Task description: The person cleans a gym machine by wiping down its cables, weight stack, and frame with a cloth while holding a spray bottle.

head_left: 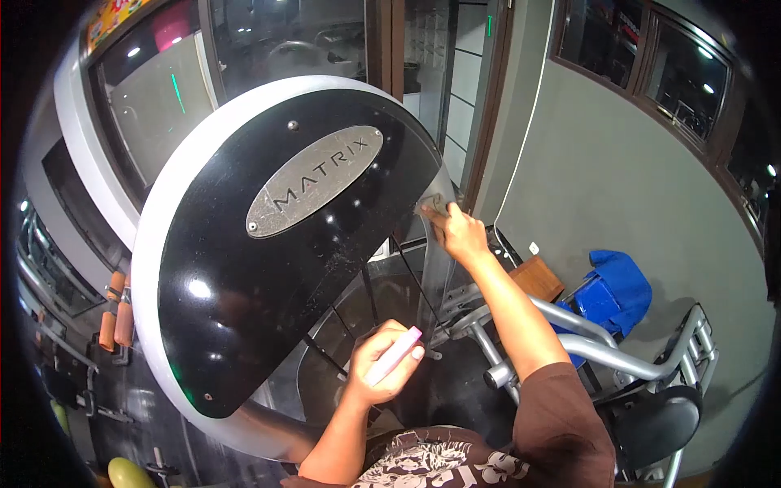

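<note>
With the centre of the view as the clock's middle, the black panel [236, 285] being worked on fills the space from 8 to 11 o'clock, its oval badge [315, 181] at 10, inside a pale rounded rim [167, 175]. Close in at 3 o'clock, the right hand [461, 232] has its fingers bent against what looks like a thin greyish cloth [434, 202] at the panel's edge; whether they pinch it or merely press it there, I cannot tell. At 6 o'clock the left hand [368, 354] is wrapped round a pink object [394, 356], tilted up toward 1 o'clock and apart from the panel. The likeliest trouble is the cloth slipping: if only fingertips bear on it, a push past that curved edge could carry it off and drop it among the dark rods [368, 297] below, or leave the knuckles to knock the edge. Grit caught beneath it could scuff the glossy black surface. The pink object might also slide from its grip, should attention rest wholly on the reaching arm. Leaning farther may bring the right elbow against the silver frame [602, 337] at 4 o'clock.
</note>
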The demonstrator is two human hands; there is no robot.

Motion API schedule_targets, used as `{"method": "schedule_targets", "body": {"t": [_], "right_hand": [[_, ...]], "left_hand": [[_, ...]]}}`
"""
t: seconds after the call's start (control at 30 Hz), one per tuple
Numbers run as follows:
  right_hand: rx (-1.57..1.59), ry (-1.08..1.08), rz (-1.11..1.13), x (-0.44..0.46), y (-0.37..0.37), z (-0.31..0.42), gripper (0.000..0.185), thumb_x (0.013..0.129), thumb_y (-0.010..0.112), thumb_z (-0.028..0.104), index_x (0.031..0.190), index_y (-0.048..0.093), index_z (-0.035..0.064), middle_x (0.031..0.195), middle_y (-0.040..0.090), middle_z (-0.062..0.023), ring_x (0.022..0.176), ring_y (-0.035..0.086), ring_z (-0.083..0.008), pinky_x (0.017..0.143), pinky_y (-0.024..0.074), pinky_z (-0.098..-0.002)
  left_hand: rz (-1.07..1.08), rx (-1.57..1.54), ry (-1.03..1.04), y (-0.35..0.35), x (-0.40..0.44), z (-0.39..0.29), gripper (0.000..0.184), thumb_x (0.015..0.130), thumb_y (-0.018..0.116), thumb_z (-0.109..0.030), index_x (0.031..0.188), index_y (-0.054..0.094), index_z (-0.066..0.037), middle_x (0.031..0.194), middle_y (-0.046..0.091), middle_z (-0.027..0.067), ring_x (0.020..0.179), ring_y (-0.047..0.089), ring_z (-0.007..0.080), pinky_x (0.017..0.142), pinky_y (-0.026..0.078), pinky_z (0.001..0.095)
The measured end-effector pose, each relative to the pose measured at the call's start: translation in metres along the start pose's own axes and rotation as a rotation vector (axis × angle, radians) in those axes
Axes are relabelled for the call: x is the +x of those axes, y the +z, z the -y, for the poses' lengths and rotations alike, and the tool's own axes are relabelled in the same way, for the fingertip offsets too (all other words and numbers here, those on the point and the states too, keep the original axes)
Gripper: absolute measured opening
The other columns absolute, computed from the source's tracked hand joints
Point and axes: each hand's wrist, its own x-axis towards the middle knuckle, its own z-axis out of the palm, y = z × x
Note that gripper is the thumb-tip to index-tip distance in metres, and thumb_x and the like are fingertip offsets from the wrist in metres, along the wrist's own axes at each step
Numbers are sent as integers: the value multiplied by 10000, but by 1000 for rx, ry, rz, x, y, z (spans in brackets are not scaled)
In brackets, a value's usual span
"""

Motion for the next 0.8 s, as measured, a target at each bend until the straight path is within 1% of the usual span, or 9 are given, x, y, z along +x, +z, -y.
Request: {"method": "schedule_targets", "body": {"t": [0.07,0.2,0.23,0.37,0.47,0.5,0.6,0.63,0.8], "right_hand": [[-11,59,94,-5,-5,5,453,874,664,188,1296,677,349,941,564,-110,817,700,-327,674,578,-467],[72,8,-97,20,-21,12,369,865,667,181,1222,709,262,937,595,-123,781,701,-356,665,574,-482],[76,5,-127,29,-26,15,279,860,672,184,1132,724,215,914,605,-137,762,699,-369,663,573,-492],[-40,-39,-180,42,-12,11,177,867,668,195,1035,724,192,901,613,-147,743,705,-348,619,573,-475],[-138,12,-116,25,3,20,247,867,671,198,1104,726,237,901,616,-134,727,709,-331,613,578,-467],[-142,62,-25,18,3,25,315,903,628,203,1195,708,287,954,642,-138,762,724,-335,648,590,-473],[-168,146,290,8,7,34,550,927,576,165,1433,543,379,1078,658,-167,806,742,-342,680,601,-494],[-128,158,308,7,4,38,523,940,547,154,1422,549,358,1073,662,-169,827,743,-355,698,600,-490],[-151,88,174,37,-9,46,428,962,518,165,1359,593,307,1045,667,-170,799,739,-356,682,594,-489]], "left_hand": [[13,27,4,0,1,-1,89,871,708,21,954,682,38,891,667,102,803,630,178,732,504,302],[9,5,10,2,2,-3,84,866,706,23,946,686,37,888,674,110,799,635,189,733,504,307],[12,6,16,1,2,-3,85,865,705,24,947,687,38,888,675,110,798,636,190,732,504,307],[23,-1,17,0,2,-4,86,860,702,27,944,687,39,888,676,112,796,637,193,730,504,309],[16,-24,27,-2,1,-4,89,856,702,31,944,687,39,887,676,112,797,636,194,728,503,310],[10,-26,31,-2,1,-4,90,855,703,30,944,688,39,887,675,112,796,635,194,727,502,310],[4,-22,39,-2,1,-5,94,851,707,28,943,689,37,886,675,112,794,633,194,724,501,311],[10,-11,37,-2,1,-6,94,850,708,27,942,690,37,885,676,113,793,633,194,725,502,311],[17,-8,57,-2,3,-8,88,845,714,21,930,696,36,874,688,115,791,635,198,726,507,316]]}}
